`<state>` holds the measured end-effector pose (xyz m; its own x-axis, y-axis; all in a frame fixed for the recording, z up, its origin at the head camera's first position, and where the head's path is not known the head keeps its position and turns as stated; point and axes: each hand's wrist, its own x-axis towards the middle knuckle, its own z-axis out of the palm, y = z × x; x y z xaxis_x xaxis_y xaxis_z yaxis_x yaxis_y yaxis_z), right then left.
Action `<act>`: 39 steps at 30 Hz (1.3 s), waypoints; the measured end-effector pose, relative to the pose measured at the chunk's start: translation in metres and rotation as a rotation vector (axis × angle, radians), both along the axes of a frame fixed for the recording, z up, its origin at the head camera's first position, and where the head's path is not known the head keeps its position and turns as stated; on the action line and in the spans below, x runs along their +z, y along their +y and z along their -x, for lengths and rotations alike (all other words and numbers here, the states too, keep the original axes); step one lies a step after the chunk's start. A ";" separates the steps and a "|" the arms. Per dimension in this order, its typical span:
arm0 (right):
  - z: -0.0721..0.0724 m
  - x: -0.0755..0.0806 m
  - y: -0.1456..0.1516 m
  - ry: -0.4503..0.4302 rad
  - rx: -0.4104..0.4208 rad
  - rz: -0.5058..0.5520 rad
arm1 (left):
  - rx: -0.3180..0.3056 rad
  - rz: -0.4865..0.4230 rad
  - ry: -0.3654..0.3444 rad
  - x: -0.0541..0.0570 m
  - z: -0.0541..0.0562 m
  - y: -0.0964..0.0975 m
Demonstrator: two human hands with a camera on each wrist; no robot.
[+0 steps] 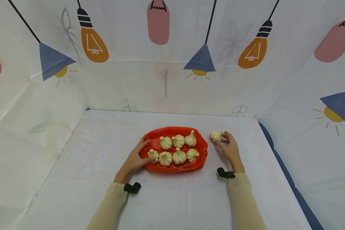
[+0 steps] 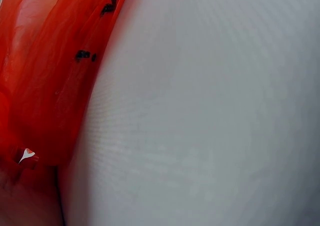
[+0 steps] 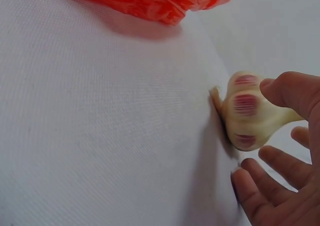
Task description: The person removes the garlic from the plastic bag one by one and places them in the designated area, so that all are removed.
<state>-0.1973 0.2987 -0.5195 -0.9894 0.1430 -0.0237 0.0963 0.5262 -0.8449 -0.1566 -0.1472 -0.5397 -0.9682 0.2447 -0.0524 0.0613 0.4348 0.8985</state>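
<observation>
An oval tray (image 1: 172,170) wrapped in red plastic lies on the white table, holding several garlic bulbs (image 1: 179,156) in two rows. My left hand (image 1: 135,159) grips the tray's left end, its thumb reaching over the near rim to the leftmost front bulb. In the left wrist view only the red plastic (image 2: 50,85) and a sliver of the hand show. To the right of the tray, my right hand (image 1: 230,149) holds another garlic bulb (image 1: 216,135) by its stem side. The right wrist view shows pinkish patches on that bulb (image 3: 245,110), with the thumb against it.
The white table (image 1: 189,201) extends around the tray. A white sheet printed with lamps (image 1: 126,83) hangs behind and at both sides. Dark blue material (image 1: 281,172) runs along the table's right edge. Each wrist carries a small black camera (image 1: 132,187).
</observation>
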 end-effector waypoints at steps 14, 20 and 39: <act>-0.007 0.022 0.002 0.049 0.050 -0.127 | -0.001 0.010 0.003 0.000 0.000 -0.001; -0.005 0.040 -0.005 0.048 0.115 -0.201 | 0.001 0.016 0.005 0.001 0.000 -0.001; 0.003 0.099 -0.075 0.044 0.392 -0.256 | -0.004 0.006 0.000 0.000 -0.001 -0.003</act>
